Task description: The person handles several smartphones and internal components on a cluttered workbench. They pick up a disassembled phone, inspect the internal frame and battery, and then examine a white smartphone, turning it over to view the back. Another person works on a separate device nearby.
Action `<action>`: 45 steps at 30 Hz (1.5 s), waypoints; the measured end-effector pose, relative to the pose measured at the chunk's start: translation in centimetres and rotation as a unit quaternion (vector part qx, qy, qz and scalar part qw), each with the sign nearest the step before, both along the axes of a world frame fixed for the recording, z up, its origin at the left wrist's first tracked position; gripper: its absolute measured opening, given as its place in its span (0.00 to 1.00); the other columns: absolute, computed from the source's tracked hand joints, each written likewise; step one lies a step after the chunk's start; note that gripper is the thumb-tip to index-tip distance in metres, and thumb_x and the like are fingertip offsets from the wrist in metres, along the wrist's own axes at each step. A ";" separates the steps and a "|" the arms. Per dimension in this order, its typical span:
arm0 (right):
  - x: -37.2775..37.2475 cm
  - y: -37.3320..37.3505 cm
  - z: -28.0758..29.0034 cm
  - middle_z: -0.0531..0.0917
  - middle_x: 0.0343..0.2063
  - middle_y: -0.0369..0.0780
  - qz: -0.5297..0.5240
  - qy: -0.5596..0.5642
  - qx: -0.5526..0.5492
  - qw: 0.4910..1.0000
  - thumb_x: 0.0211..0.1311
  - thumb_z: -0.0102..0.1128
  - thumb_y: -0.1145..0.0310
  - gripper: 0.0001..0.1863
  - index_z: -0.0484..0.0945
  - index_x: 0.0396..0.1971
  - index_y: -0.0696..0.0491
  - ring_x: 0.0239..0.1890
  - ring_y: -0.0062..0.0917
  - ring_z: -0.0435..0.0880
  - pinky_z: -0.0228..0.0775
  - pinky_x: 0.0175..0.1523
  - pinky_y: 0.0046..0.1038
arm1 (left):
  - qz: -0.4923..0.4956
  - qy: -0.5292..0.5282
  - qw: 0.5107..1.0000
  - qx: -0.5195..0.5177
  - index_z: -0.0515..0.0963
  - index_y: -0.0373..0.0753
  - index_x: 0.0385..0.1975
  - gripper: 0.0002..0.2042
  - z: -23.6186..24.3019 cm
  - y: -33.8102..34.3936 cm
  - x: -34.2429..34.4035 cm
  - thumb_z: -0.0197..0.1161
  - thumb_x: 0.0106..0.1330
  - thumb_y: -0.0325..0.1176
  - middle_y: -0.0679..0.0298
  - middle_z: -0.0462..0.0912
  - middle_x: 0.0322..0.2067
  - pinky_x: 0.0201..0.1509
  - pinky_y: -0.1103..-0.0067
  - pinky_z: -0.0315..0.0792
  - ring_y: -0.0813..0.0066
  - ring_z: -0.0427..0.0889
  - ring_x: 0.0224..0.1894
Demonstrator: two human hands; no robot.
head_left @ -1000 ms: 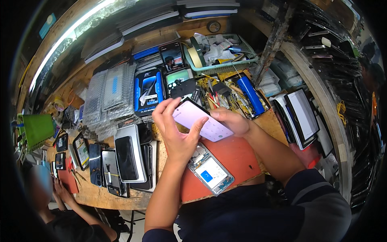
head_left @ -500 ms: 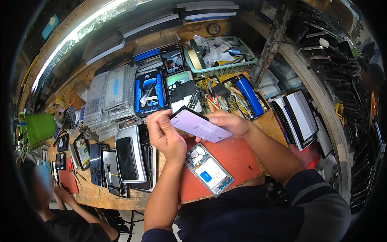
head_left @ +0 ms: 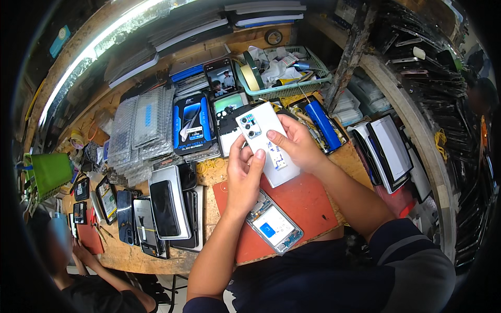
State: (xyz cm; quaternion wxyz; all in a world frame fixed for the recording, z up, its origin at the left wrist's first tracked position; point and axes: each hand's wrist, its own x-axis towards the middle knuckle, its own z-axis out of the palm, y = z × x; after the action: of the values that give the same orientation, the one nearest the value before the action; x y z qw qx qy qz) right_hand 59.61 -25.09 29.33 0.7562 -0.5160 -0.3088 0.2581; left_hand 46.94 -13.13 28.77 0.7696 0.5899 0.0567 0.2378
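Left forearm (head_left: pixel 219 250) is slanting up from the lower edge; right forearm (head_left: pixel 357 201) is angling in from the lower right. Left hand (head_left: pixel 246 175) is gripping, thumb (head_left: pixel 258 163) pointing up, fingers (head_left: pixel 237 151) curling. Right hand (head_left: pixel 302 146) is gripping too, sitting slightly higher, its thumb stretching leftward. Hands are facing each other, apart. Left wrist (head_left: pixel 240 204) is lying lower than right wrist (head_left: pixel 321 164).

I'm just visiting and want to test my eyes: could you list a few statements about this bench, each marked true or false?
1. The left hand and right hand both hold the white phone. True.
2. The white phone shows us its screen. False: its camera lenses face us.
3. The opened phone lies on a blue mat. False: it lies on a red mat.
4. The blue-and-black box lies to the right of the bubble-wrapped packs. True.
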 end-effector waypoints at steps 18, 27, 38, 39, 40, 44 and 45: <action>-0.5 -0.5 0.7 0.86 0.47 0.41 0.017 -0.016 0.021 1.000 0.77 0.55 0.68 0.15 0.76 0.56 0.61 0.45 0.17 0.85 0.79 0.50 0.23 | 0.057 0.017 0.998 0.001 0.65 0.30 0.64 0.20 0.1 0.3 0.1 0.60 0.77 0.27 0.57 0.86 0.45 0.48 0.84 0.76 0.81 0.83 0.44; -0.3 -0.5 0.5 0.86 0.46 0.41 0.007 -0.024 0.007 1.000 0.77 0.56 0.68 0.14 0.76 0.55 0.61 0.44 0.17 0.86 0.80 0.49 0.23 | 0.061 0.019 0.998 -0.009 0.65 0.29 0.64 0.20 0.1 0.1 0.1 0.60 0.76 0.26 0.55 0.86 0.46 0.49 0.83 0.78 0.79 0.84 0.45; -0.7 -0.7 0.7 0.86 0.43 0.39 0.012 -0.020 -0.011 1.000 0.76 0.57 0.68 0.14 0.77 0.53 0.62 0.43 0.16 0.85 0.78 0.49 0.22 | 0.060 0.023 0.998 0.009 0.71 0.35 0.56 0.13 0.1 0.9 -0.3 0.56 0.80 0.35 0.67 0.82 0.37 0.37 0.88 0.69 0.88 0.75 0.34; -0.9 -0.7 0.7 0.86 0.43 0.39 0.021 -0.020 -0.007 1.000 0.76 0.57 0.68 0.14 0.78 0.52 0.62 0.44 0.16 0.85 0.77 0.50 0.22 | 0.066 0.020 0.997 0.019 0.73 0.38 0.54 0.12 0.1 0.9 -0.2 0.54 0.81 0.38 0.71 0.78 0.33 0.33 0.89 0.65 0.91 0.71 0.31; -1.0 -0.7 0.7 0.86 0.43 0.39 0.020 -0.021 -0.009 1.000 0.76 0.57 0.68 0.14 0.78 0.52 0.62 0.44 0.16 0.85 0.77 0.50 0.22 | 0.073 0.031 0.997 0.022 0.75 0.41 0.52 0.11 0.1 0.9 -0.2 0.53 0.82 0.41 0.76 0.75 0.29 0.29 0.91 0.61 0.93 0.67 0.28; -1.2 -0.6 0.6 0.87 0.43 0.38 0.032 -0.024 0.007 0.999 0.75 0.58 0.69 0.14 0.78 0.52 0.62 0.44 0.16 0.85 0.77 0.50 0.22 | 0.083 -0.004 0.995 0.046 0.78 0.41 0.45 0.11 0.3 0.7 0.2 0.54 0.81 0.41 0.78 0.73 0.28 0.28 0.90 0.60 0.94 0.66 0.26; -1.2 -0.6 0.5 0.87 0.43 0.38 0.037 -0.023 0.011 0.999 0.75 0.58 0.69 0.14 0.78 0.52 0.61 0.44 0.16 0.85 0.77 0.50 0.22 | 0.088 -0.003 0.995 0.051 0.78 0.41 0.45 0.11 0.3 0.7 0.2 0.54 0.81 0.41 0.78 0.73 0.28 0.28 0.90 0.60 0.94 0.66 0.26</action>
State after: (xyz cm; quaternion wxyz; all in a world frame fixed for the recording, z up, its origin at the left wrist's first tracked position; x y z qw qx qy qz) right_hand 58.40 -25.65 29.85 0.7445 -0.5012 -0.3480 0.2708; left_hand 47.15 -12.44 29.07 0.7149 0.6203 0.0939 0.3088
